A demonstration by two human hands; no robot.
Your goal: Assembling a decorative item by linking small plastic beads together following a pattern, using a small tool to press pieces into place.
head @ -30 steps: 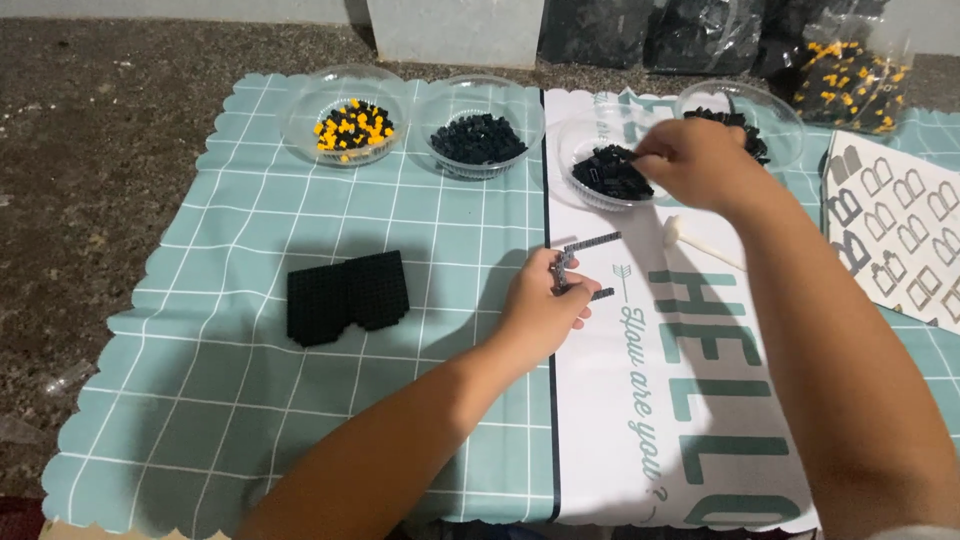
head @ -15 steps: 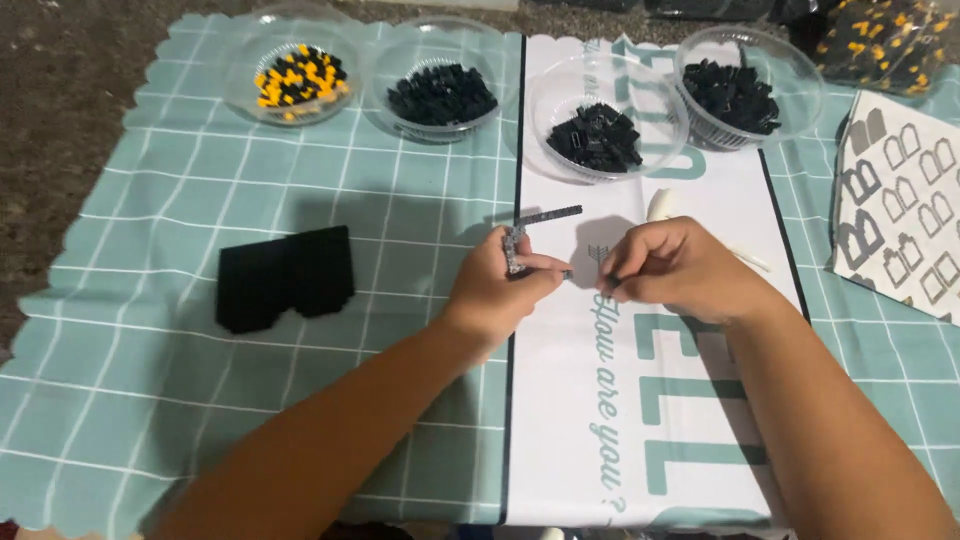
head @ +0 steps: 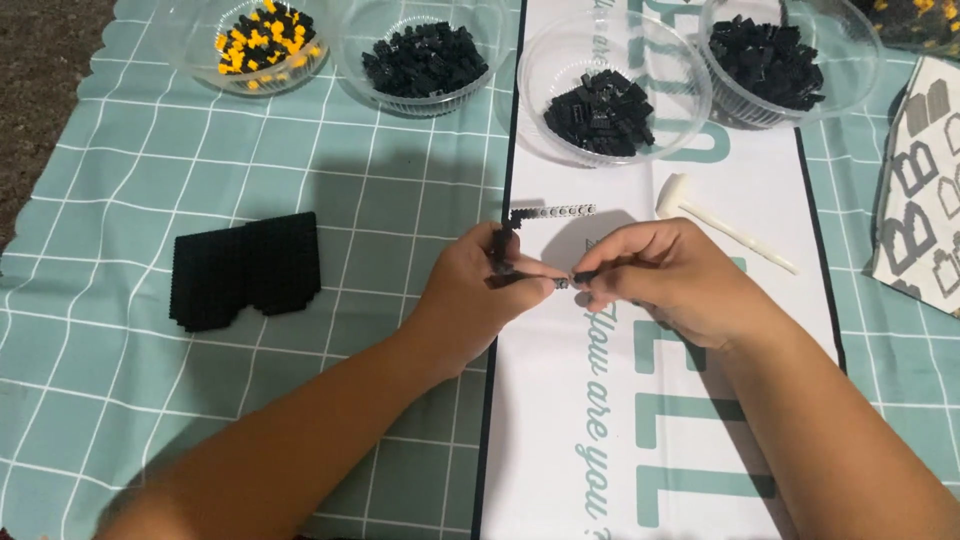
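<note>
**K:** Right, status on the hands?

**M:** Both are meeting over the seam where the green checked mat [head: 300, 200] is butting against the white printed strip [head: 640, 400]. Left hand [head: 480, 295] is pinching a small black brick assembly [head: 503, 255], fingers closed tight on it. It's standing roughly upright in the grip, long axis running away from the person.

**K:** Right hand?

**M:** Right hand [head: 665, 280] is pinching a tiny black piece [head: 580, 277] between fingertips, narrow grip. Tips of both hands are almost touching. The piece is sitting just right of the assembly's lower end, so the gap is lying left-right, across the assembly's long axis. Can't tell if the two parts are already in contact.

**K:** Which hand is closer to the parts supply?

**M:** Right. The nearest clear bowl of black bricks [head: 600, 105] is lying straight ahead of it, another black-brick bowl [head: 770, 55] is further right. Left side is showing a bowl of black bricks [head: 425, 60] and one of yellow-and-black bricks [head: 260, 40].

**K:** Anything else nearby?

**M:** A grey studded strip [head: 555, 211] is lying just beyond the fingers, a white mallet-shaped tool [head: 720, 225] is lying near the right hand, and a finished black block [head: 245, 268] is sitting well apart to the left.
</note>
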